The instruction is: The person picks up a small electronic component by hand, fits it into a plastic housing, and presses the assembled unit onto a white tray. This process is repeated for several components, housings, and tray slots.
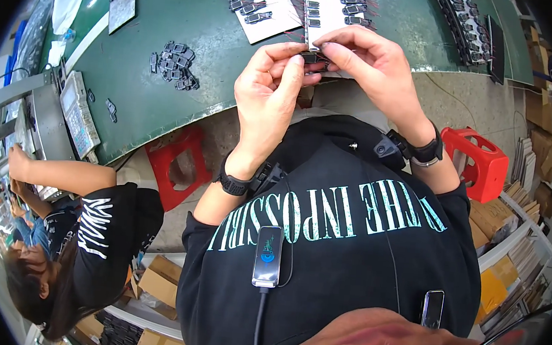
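Observation:
Both my hands are raised together at the near edge of the green table (219, 71). Between the thumb and fingers of my left hand (266, 94) is a small black plastic part (309, 57). My right hand (381, 77) pinches close beside that part; whatever lies between its fingertips is too small to make out. Just beyond the fingers, a white board (327, 11) carries rows of black parts with thin red wires. Another white board (274, 26) with similar parts lies to its left.
A loose pile of black parts (174, 67) lies on the table's left. At the right stands a long black rack (459, 25) of parts. Red stools (474, 162) (179, 165) flank me. A co-worker (103, 230) reaches toward a machine with a keypad panel (78, 115) at left.

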### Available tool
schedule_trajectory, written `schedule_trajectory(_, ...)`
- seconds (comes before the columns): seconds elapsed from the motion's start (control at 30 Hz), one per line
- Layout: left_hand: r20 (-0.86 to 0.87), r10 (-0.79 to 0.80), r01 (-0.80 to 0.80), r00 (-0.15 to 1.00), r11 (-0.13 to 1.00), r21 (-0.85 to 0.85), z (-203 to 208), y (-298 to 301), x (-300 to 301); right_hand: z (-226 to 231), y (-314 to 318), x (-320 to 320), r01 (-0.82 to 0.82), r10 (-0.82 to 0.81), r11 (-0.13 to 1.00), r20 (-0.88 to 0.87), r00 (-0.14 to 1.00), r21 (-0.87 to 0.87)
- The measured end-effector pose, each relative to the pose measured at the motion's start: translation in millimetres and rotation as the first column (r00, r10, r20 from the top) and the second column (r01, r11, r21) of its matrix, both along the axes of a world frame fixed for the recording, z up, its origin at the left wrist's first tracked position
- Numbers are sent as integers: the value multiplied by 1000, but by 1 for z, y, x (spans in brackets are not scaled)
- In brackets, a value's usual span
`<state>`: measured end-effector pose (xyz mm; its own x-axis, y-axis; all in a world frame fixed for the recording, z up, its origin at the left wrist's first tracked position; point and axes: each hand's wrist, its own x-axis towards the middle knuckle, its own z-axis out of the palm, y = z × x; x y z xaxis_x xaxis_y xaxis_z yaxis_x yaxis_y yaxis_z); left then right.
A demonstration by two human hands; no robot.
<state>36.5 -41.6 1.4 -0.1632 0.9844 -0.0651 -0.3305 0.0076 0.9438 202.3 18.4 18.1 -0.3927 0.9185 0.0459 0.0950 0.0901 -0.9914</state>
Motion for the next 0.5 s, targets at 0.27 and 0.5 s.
schedule_trajectory(0.27,-297,79,-57,952,995,84,0,1,6,-6,0,-7,-72,41,978,159,986,194)
schedule_trajectory(0.5,-807,278,107,521,917,384,-3,5,-12,-2,-11,-7,-46,-163,849,344,925,526)
